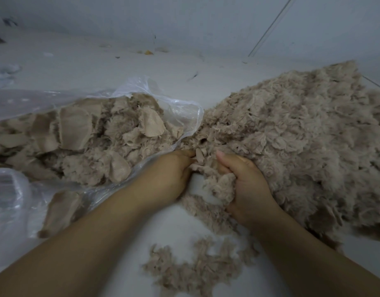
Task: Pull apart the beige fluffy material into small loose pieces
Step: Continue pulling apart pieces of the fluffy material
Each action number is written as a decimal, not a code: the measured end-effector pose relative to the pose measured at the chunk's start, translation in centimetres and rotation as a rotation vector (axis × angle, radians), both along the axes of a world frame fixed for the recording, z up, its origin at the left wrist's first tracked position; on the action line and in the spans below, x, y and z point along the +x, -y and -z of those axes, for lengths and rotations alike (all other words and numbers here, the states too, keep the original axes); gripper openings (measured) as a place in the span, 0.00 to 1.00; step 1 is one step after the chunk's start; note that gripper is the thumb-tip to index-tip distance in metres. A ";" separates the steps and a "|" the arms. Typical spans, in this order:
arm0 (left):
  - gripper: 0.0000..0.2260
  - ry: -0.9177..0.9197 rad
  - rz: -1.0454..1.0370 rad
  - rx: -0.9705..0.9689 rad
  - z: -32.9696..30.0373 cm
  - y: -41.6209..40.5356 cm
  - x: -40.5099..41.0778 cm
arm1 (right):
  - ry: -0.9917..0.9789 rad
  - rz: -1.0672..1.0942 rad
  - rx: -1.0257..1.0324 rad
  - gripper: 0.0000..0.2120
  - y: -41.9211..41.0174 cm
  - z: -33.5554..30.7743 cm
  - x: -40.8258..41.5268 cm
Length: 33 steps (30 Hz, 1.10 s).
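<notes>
Two hands meet at the centre of the frame over one wad of beige fluff (219, 185), which lies between them at the near edge of the big heap. The right hand (247, 187) has its fingers curled round that wad, thumb pointing up. The left hand (169, 174) is curled too, its fingertips pinching the fluff just beside the right thumb, though exactly what they hold is partly hidden. One large heap of loosened fluff (302, 146) fills the right side of the frame, touching the right hand. One smaller scatter of loose pieces (195, 269) lies on the floor at the lower centre, between the two forearms. One clear plastic bag (180, 108) lies open at the centre left, and in it sit many denser, flatter lumps of the same beige stuff (88, 142), too many to count. One more lump (62, 211) lies at the lower left on plastic. The pale floor (99, 61) runs to a wall (184, 18) along the top of the frame.
</notes>
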<state>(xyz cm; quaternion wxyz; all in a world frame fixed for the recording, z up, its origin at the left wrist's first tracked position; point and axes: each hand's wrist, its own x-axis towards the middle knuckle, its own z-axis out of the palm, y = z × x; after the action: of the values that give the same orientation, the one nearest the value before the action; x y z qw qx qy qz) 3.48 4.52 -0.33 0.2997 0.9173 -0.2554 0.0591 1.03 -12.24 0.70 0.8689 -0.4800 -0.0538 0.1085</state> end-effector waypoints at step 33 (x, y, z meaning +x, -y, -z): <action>0.13 -0.544 -0.149 -0.595 -2.0 0.8 -3.0 | 0.043 0.002 -0.033 0.17 0.3 0.6 0.9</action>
<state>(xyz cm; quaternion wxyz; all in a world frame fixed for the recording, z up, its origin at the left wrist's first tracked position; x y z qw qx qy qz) 0.45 3.67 1.65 0.6033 0.7889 -0.0718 -0.0927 1.93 -12.56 0.06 0.8597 -0.4963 -0.0702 0.0981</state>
